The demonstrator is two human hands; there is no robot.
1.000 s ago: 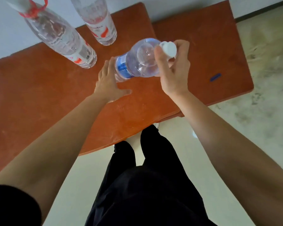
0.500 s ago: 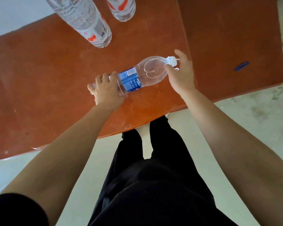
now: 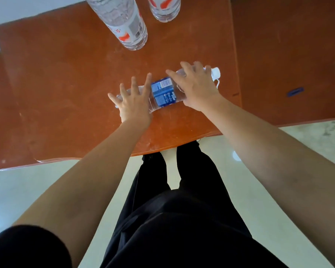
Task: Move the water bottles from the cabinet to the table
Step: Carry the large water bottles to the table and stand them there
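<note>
**Bottle Lies Flat on Table Under Two Hands**

A clear water bottle with a blue label (image 3: 163,93) lies on its side on the reddish-brown table (image 3: 66,84), its white cap (image 3: 216,72) pointing right. The left hand (image 3: 132,104) rests on the base end, fingers straight and spread wide. The right hand (image 3: 196,88) covers the shoulder near the neck, its fingers also splayed and laid over the plastic rather than wrapped round it. Farther back stand two upright bottles with red-marked labels: one larger (image 3: 126,24), one to its right (image 3: 164,8), both well apart from the hands.
</note>
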